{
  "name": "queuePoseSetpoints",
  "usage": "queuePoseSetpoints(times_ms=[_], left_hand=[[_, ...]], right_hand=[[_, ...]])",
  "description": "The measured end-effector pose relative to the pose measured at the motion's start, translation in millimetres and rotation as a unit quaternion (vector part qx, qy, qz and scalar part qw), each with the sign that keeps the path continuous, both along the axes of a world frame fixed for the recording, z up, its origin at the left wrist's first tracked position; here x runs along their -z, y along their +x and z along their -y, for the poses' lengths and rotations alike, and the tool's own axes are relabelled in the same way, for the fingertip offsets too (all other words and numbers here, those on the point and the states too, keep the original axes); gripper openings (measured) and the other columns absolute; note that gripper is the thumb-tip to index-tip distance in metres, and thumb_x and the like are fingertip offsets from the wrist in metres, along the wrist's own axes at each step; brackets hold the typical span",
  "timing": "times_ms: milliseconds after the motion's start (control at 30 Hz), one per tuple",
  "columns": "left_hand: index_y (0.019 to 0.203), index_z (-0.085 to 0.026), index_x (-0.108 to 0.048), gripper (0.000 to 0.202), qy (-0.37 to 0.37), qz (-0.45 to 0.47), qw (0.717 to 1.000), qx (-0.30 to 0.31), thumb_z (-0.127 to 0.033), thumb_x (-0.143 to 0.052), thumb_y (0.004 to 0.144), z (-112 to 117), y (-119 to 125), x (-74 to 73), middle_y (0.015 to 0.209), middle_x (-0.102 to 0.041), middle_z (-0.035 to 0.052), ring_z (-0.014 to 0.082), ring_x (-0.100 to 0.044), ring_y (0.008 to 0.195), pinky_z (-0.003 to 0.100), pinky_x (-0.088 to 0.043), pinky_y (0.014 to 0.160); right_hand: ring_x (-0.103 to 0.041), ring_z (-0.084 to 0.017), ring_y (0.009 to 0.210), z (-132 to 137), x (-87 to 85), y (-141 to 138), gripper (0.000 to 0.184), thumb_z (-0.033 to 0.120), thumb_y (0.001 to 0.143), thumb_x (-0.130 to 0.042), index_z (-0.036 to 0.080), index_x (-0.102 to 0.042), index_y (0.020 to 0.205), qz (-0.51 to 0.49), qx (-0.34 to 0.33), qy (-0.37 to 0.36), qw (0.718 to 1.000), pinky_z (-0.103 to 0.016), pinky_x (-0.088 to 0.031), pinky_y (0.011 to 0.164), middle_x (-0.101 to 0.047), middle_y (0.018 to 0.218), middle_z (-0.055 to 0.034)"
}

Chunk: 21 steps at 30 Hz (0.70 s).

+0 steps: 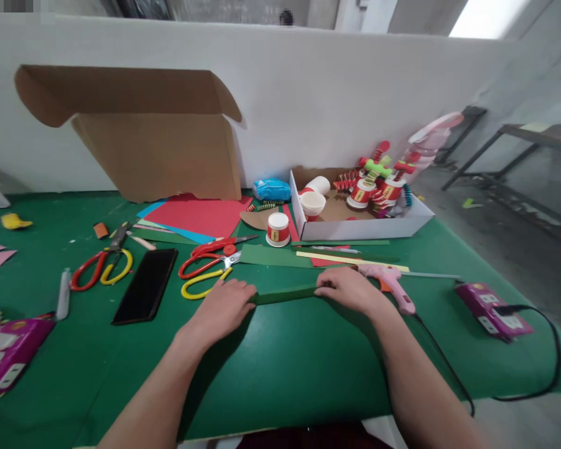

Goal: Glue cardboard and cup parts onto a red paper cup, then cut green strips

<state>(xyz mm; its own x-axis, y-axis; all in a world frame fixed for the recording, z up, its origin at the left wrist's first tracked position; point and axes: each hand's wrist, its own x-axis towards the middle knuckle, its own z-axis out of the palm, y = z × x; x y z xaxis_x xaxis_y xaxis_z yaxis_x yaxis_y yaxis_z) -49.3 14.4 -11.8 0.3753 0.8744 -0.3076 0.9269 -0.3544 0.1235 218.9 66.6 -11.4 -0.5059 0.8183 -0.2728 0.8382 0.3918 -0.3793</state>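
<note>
A narrow dark green paper strip (286, 295) stretches level between my two hands, just above the green table. My left hand (229, 305) pinches its left end, close to the scissors (201, 284) with red and yellow handles. Closed on the other end is my right hand (343, 288). Beside that hand lies a pink glue gun (390, 284) with a glue stick poking out of its back. Beyond the strip are a green paper sheet (275, 255), a pale yellow strip (350, 260) and an upturned red and white paper cup (278, 229).
A white box (364, 231) holds cups and finished paper figures at the back right. Coloured sheets (201, 215) lie before an upright cardboard lid (163, 156). A phone (144, 287) and more scissors (107, 262) are leftward. The glue gun's cord hangs over the front edge; a purple power strip (493, 312) sits right.
</note>
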Motion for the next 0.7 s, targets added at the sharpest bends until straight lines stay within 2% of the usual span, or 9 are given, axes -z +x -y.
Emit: queuePoseSetpoints(times_ms=[100, 233, 367, 533, 700], left_hand=[[0.085, -0.020, -0.061, 0.014, -0.010, 0.030, 0.999, 0.004, -0.025, -0.050, 0.092, -3, -24, 4.0, 0.092, -0.067, 0.0062, 0.0247, -0.060, 0.092, 0.034, -0.039, 0.077], [0.076, -0.020, -0.060, 0.025, -0.029, 0.094, 0.995, 0.013, -0.030, -0.046, 0.094, -7, -44, 9.9, 0.085, -0.066, 0.0051, 0.0215, -0.058, 0.086, 0.031, -0.039, 0.074], [0.076, -0.020, -0.061, 0.030, -0.018, 0.112, 0.994, 0.005, -0.030, -0.041, 0.095, -6, -48, 11.2, 0.087, -0.068, 0.0054, 0.0208, -0.059, 0.088, 0.029, -0.039, 0.074], [0.070, -0.020, -0.060, 0.028, -0.021, 0.084, 0.996, -0.005, -0.029, -0.044, 0.091, -4, -45, 4.7, 0.081, -0.068, 0.0043, 0.0202, -0.059, 0.083, 0.029, -0.038, 0.069], [0.071, -0.021, -0.062, 0.021, -0.036, 0.097, 0.994, -0.024, -0.029, -0.049, 0.087, -1, -54, 7.1, 0.080, -0.065, 0.0041, 0.0203, -0.058, 0.082, 0.029, -0.037, 0.069]], right_hand=[[-0.062, -0.017, 0.073, -2, 4.8, 11, 0.016, 0.028, 0.087, -0.061, 0.019, -0.070, 0.076, -0.038, 0.030, -0.015, 0.999, -0.026, -0.039, 0.065, -0.072, 0.079, -0.0015], [-0.062, -0.019, 0.074, -1, 4.1, 9, 0.018, 0.027, 0.086, -0.061, 0.019, -0.068, 0.072, -0.017, 0.037, 0.017, 0.999, -0.028, -0.038, 0.066, -0.072, 0.077, -0.0027], [-0.062, -0.020, 0.077, 3, 3.7, 10, 0.019, 0.027, 0.087, -0.058, 0.020, -0.067, 0.072, 0.001, 0.038, 0.039, 0.998, -0.031, -0.040, 0.072, -0.072, 0.080, -0.0043], [-0.060, -0.020, 0.085, 9, 11.3, 23, 0.011, 0.024, 0.086, -0.058, 0.019, -0.067, 0.080, -0.064, 0.030, 0.052, 0.996, -0.032, -0.044, 0.079, -0.071, 0.089, -0.0057], [-0.062, -0.019, 0.085, 15, 17.2, 31, 0.011, 0.023, 0.087, -0.059, 0.018, -0.067, 0.081, -0.121, 0.088, 0.042, 0.988, -0.032, -0.046, 0.081, -0.072, 0.089, -0.0054]])
